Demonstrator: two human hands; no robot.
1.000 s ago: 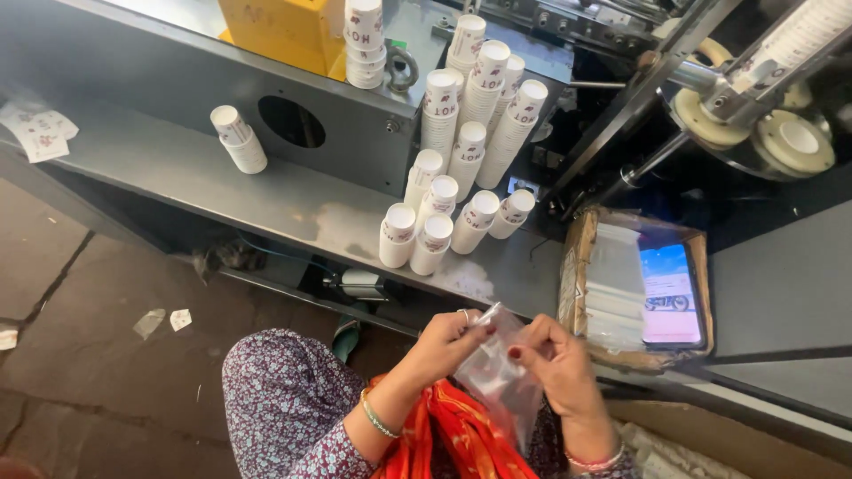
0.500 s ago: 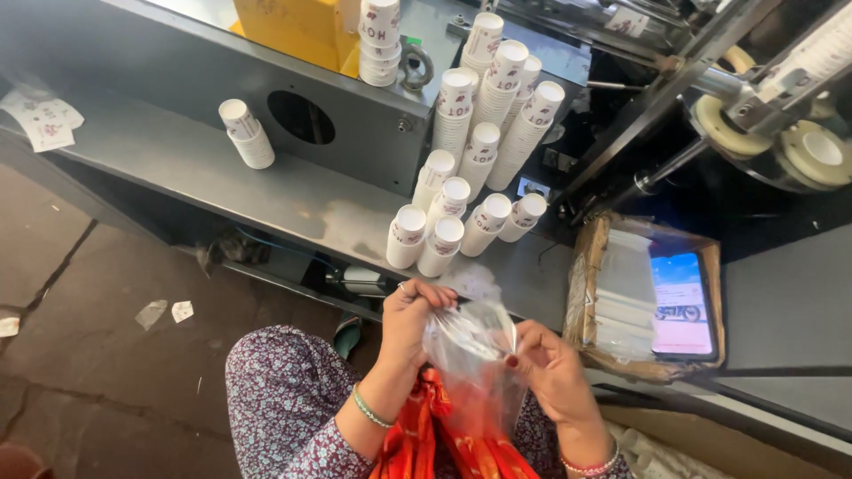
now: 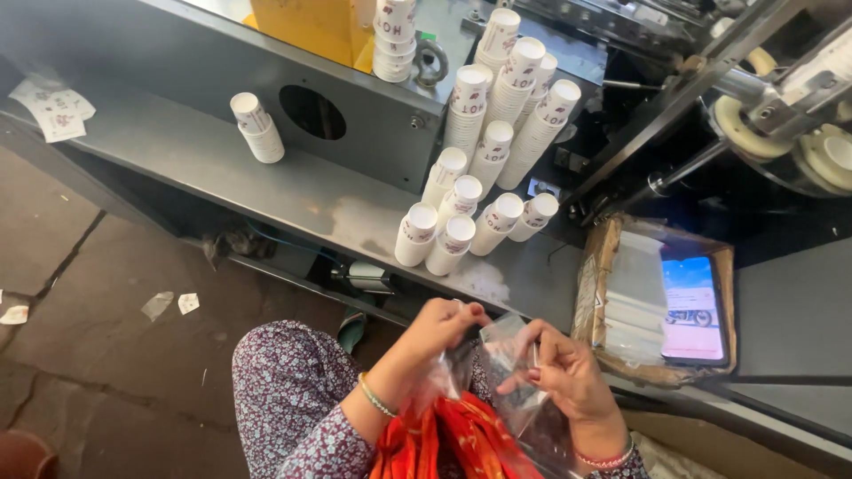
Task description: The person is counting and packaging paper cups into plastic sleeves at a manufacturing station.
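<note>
While both hands work at the mouth of a clear plastic bag (image 3: 497,372), the step looks like pulling its two thin layers apart. The left hand (image 3: 441,326) is curled shut, pinching the bag's upper edge; the right hand (image 3: 561,377) pinches the other side between thumb and forefinger, the remaining fingers loosely bent. The bag hangs over the lap, above an orange-red cloth (image 3: 453,439), just off the near edge of the counter (image 3: 293,191).

Judging from this, the next move calls for a small sliding rub between fingertips to separate the film, then spreading the opening wide without tearing it.

Stacks of white paper cups (image 3: 457,226) lie tilted near the counter's near edge, more behind them. A cardboard box (image 3: 612,266) at the right end holds flat clear bags and a lit phone (image 3: 697,310).

Whether the bag is already open cannot be told; its film is nearly invisible, and its lower part is cut off by the frame.
</note>
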